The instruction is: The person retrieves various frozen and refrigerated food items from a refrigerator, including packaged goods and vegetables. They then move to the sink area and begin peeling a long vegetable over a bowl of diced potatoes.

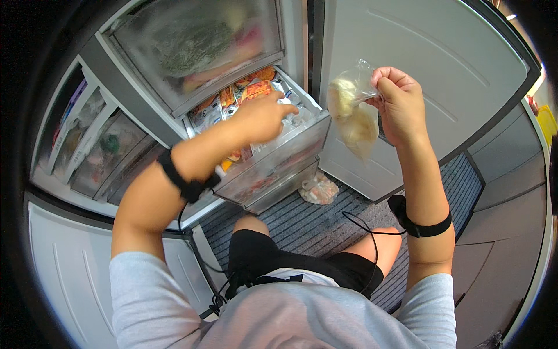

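Note:
A freezer drawer is pulled out, filled with printed food packets and clear plastic packaging. Over it reaches my left hand, slightly blurred, fingers spread; whether the fingertips touch the packets I cannot tell, and nothing shows in its grasp. Pinched at its top by my right hand, a clear plastic bag with pale yellowish and light brown lumps of food hangs to the right of the drawer, in front of the freezer door.
The freezer door stands open at the right. Above the drawer is a frosted compartment; more compartments are at the left. A knotted bag of food lies on the striped mat. Cables hang from both arm straps.

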A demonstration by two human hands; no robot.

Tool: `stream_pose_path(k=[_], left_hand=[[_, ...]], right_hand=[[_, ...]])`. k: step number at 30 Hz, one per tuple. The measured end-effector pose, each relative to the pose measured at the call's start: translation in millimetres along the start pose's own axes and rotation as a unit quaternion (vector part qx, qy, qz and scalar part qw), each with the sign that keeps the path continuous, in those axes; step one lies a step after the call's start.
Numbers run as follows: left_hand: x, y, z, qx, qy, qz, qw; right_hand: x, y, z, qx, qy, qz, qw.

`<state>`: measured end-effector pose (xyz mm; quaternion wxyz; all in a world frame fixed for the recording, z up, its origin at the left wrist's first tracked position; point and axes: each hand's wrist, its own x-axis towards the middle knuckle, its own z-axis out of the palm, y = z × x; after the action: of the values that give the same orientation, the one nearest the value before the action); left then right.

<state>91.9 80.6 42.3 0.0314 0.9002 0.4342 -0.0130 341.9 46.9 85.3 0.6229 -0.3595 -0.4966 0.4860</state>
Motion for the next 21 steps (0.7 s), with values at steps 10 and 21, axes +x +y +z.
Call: stream_pose_path(k=[10,21], left_hand=[[-78,58,110,0.449,0.101,-0.027,0.887],[-56,-42,106,0.508,0.132,-0.06,0.849]], right_hand=[[4,25,24,0.036,0.002,0.006,0.999],[3,33,21,0.001,-0.002,0.013,1.0]])
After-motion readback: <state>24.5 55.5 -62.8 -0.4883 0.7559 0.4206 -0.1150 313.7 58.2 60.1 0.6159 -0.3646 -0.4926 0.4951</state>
